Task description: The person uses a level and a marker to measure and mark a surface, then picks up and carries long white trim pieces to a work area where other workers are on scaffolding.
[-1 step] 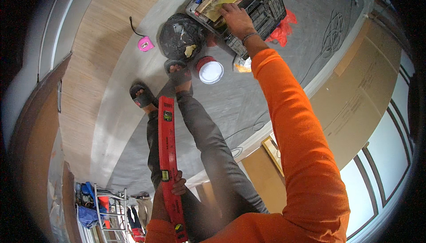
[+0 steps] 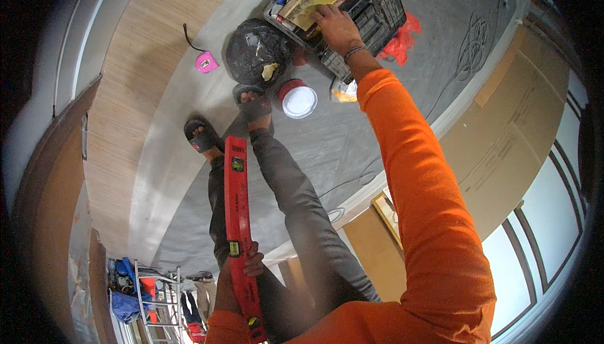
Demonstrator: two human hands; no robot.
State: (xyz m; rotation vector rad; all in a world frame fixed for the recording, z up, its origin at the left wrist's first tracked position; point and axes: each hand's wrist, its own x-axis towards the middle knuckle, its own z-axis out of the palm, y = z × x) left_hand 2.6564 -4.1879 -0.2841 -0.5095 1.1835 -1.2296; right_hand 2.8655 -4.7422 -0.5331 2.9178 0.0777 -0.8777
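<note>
Grey, dusty flooring spreads across the room, meeting wood-look planks (image 2: pixel 157 36) on the left, with cardboard sheeting (image 2: pixel 516 111) along the right. Down the person's lap runs a red spirit level (image 2: pixel 238 183), its lower part gripped by the left hand (image 2: pixel 253 263), fingers wrapped around the edge. Ahead, beyond the feet, the right hand (image 2: pixel 338 29) reaches into an open black toolbox (image 2: pixel 387 26), fingertips at a yellowish flat piece (image 2: pixel 319 3) among the crowded contents; whether they pinch anything I cannot tell. Around the box sit a black plastic bag (image 2: pixel 251 48), a red tub with a white lid (image 2: pixel 298 102) and a red plastic bag (image 2: pixel 402 39), while a pink tape measure (image 2: pixel 205 62) lies apart on the left. For a clean reach, I would lift loose flat pieces by their edges rather than rummage blind, since sharp tools could hide underneath. With one hand that far forward, the level is best held nearer its middle and clear of the shins, so its vials take no knocks.
</note>
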